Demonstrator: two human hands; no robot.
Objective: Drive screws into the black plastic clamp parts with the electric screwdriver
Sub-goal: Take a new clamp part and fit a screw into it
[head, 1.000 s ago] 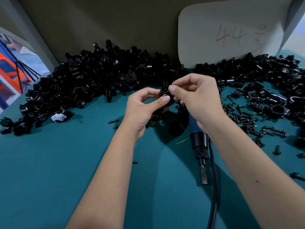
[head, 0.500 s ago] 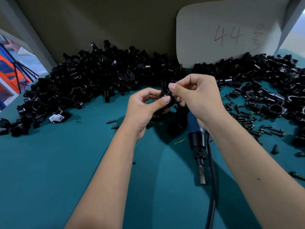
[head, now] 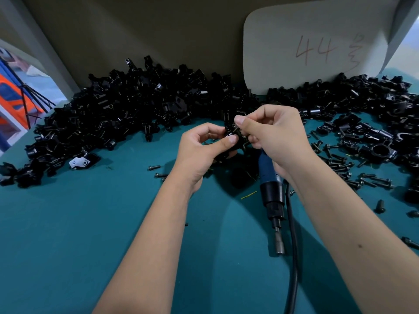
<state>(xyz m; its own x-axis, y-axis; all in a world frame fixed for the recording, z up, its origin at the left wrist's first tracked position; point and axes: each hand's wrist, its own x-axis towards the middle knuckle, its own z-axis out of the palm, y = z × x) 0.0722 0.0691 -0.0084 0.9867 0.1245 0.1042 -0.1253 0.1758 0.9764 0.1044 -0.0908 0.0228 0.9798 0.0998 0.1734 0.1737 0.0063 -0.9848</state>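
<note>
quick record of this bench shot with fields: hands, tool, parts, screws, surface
left hand: left hand grips a black clamp part
right hand: right hand pinches a screw at that part, with the screwdriver tucked under its palm
tool: electric screwdriver, bit pointing toward the camera
parts: clamp pile along the back wall
screws: loose screws to the right
surface: teal mat

Almost nothing changed: the right hand (head: 275,137) moved its pinching fingertips slightly on the clamp part (head: 233,141).
</note>
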